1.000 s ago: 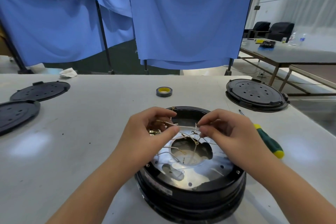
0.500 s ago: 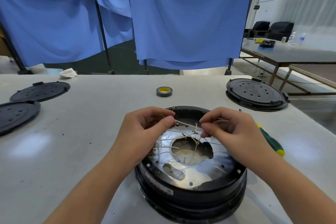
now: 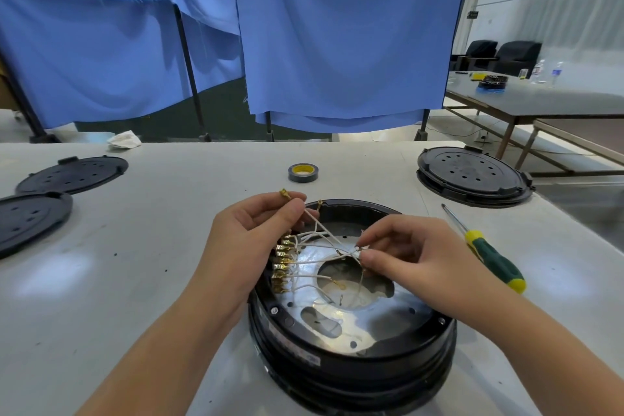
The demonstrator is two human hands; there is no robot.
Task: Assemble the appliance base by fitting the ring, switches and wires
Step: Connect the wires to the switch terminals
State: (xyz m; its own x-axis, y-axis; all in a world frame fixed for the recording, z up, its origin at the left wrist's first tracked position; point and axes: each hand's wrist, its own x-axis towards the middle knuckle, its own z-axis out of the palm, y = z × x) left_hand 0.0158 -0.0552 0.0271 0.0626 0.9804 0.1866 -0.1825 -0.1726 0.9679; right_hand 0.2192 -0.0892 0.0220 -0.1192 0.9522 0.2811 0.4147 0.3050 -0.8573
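The round black appliance base (image 3: 351, 368) sits open side up on the table in front of me, with a shiny metal plate (image 3: 381, 321) inside. Thin white wires (image 3: 320, 240) with brass terminals (image 3: 282, 267) fan across it. My left hand (image 3: 250, 243) pinches one wire near its brass end, raised above the base's far left rim. My right hand (image 3: 405, 257) pinches the wire bundle over the middle of the plate.
A green-and-yellow screwdriver (image 3: 489, 257) lies right of the base. A tape roll (image 3: 303, 173) sits beyond it. Black round covers lie at the far right (image 3: 472, 176) and at the left (image 3: 72, 174), (image 3: 27, 219). Blue curtains hang behind the table.
My left hand has lifted up and to the left, drawing one wire out taut and uncovering the row of brass terminals. My right hand has stayed on the bundle.
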